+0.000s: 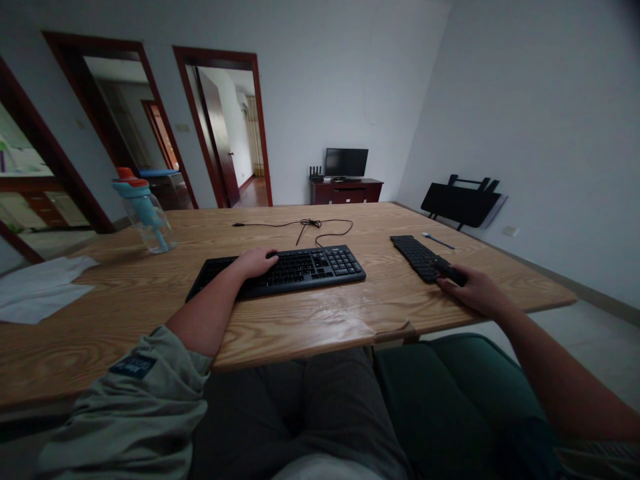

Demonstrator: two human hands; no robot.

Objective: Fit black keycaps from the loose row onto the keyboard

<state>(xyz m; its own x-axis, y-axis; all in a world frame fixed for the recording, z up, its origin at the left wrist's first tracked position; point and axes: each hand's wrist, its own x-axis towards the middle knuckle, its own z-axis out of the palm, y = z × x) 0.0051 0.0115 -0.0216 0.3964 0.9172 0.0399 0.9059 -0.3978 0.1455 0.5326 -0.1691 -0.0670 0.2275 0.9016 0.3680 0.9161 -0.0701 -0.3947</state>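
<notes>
A black full-size keyboard (300,268) lies at a slant on the wooden table in front of me. My left hand (256,262) is closed at its far edge, thumb over the keys and the other fingers partly hidden. To the right lies a separate black keyed panel (413,255), narrow and flat, like a second keyboard piece. My right hand (470,288) is closed around a short black stick-shaped tool (453,272). Its tip sits over or against the panel's near end; I cannot tell whether it touches. Beyond the panel lies a thin blue stick with a pale tip (440,241).
A bundled black cable (313,223) lies behind the keyboard. On the table's left stand a clear bottle with a red and blue lid (145,210) and white tissues (43,287). The wooden table (310,323) ends just before my lap; a green seat (450,387) is at right.
</notes>
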